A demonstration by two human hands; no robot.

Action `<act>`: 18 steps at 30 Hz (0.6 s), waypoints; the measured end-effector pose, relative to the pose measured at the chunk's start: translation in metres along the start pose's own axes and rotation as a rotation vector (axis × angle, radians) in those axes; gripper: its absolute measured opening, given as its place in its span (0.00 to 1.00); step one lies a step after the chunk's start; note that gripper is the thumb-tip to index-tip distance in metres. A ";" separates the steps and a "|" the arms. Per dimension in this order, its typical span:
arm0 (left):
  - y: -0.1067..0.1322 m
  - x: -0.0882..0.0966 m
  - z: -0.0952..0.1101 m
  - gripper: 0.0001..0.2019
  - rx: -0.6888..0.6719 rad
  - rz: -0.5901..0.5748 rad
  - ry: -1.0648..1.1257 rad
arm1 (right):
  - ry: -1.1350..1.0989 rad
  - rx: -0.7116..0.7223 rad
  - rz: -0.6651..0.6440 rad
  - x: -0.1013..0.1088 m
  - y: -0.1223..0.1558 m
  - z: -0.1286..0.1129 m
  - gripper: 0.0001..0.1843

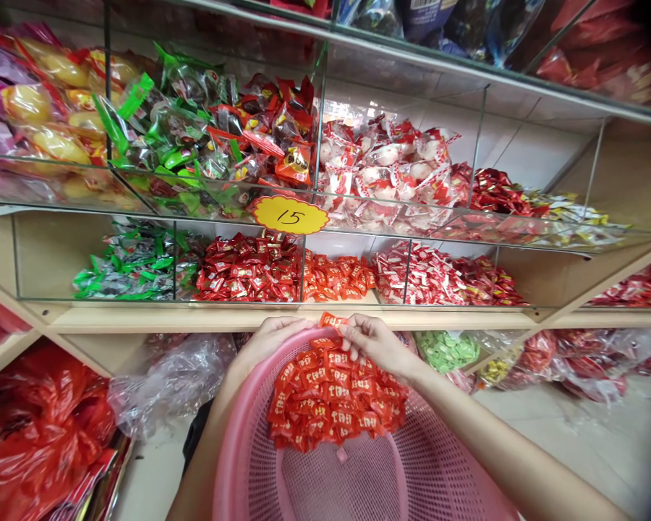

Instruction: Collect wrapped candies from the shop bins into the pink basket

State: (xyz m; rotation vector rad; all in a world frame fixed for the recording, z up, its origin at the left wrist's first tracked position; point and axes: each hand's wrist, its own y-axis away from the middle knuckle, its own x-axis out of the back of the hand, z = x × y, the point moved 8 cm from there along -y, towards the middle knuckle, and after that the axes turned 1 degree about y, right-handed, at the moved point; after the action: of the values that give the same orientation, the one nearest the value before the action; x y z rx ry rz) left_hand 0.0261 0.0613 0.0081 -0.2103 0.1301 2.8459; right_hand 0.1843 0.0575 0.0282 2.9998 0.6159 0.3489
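Observation:
A pink plastic basket [233,434] with perforated walls is tilted in front of me, its far rim close to the shelf edge. Many small red wrapped candies [336,398] with pale lettering are heaped against its far side. My left hand [274,336] grips the rim at the far left, fingers closed over it. Above the heap, my right hand [377,344] pinches one red candy packet [333,320] between thumb and fingers at the rim. Straight ahead, similar orange-red candies [339,276] lie in a lower shelf compartment.
Glass-fronted shelves hold dark red candies [249,268], green-wrapped candies [124,264] and red-and-white candies [420,273]. A yellow price tag [291,214] reading 15 hangs on the upper glass edge. Below stand a red plastic bag [37,427] at left and clear bags [168,376] under the wooden shelf [157,318].

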 end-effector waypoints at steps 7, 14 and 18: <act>-0.003 0.005 0.002 0.14 -0.020 0.055 -0.008 | -0.075 -0.243 -0.163 0.010 0.031 0.008 0.20; -0.008 0.009 -0.002 0.15 -0.049 0.038 -0.020 | -0.020 -0.340 -0.343 -0.024 0.031 0.025 0.18; -0.009 0.011 -0.006 0.15 -0.048 0.046 -0.018 | 0.037 -0.322 -0.351 -0.031 0.018 0.028 0.19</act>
State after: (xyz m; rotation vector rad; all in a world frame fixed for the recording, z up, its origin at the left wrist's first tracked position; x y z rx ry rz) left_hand 0.0187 0.0726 0.0001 -0.1938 0.0630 2.8977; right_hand 0.1700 0.0284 -0.0041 2.5265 0.9658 0.4324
